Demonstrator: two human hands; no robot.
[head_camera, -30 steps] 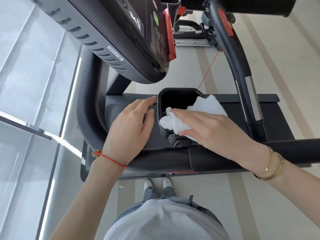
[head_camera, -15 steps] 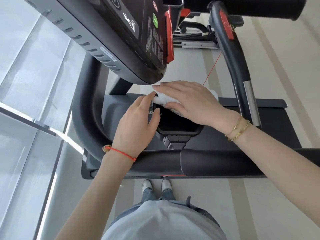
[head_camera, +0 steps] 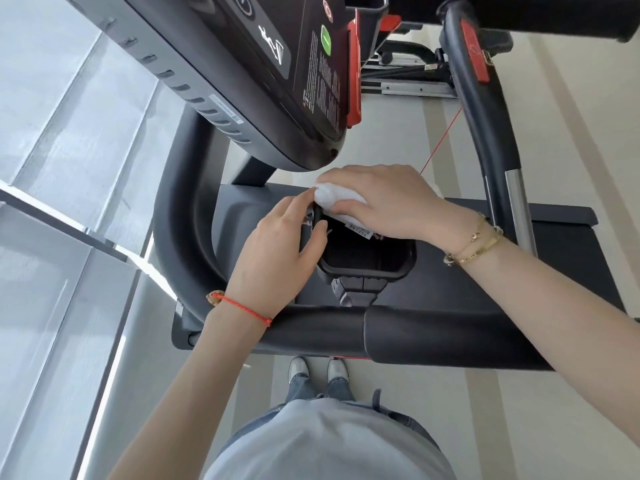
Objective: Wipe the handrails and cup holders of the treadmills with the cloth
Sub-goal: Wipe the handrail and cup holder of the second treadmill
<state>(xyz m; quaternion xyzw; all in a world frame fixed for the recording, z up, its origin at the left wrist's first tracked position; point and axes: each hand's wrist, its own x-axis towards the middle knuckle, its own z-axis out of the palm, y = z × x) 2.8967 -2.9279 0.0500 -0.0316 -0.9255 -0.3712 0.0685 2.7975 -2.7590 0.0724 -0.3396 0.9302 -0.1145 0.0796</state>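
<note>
A black square cup holder (head_camera: 374,261) sits in the middle of the view, just beyond the padded black handrail (head_camera: 433,334) that crosses the near side. My right hand (head_camera: 384,202) presses a white cloth (head_camera: 337,199) onto the holder's far rim; most of the cloth is hidden under the palm. My left hand (head_camera: 277,251) grips the holder's left wall, thumb at its inner edge. The black curved handrail (head_camera: 176,237) bends round at the left. Another handrail (head_camera: 485,133) with a silver grip runs away at the right.
The treadmill console (head_camera: 263,74) with a red clip overhangs the holder from the upper left. A red safety cord (head_camera: 443,140) hangs beside it. Window glass (head_camera: 52,202) lies left. My feet (head_camera: 317,368) stand on the pale floor below the rail.
My right hand carried the cloth from the holder's near right rim over to its far rim. The left hand stayed on the holder's left side.
</note>
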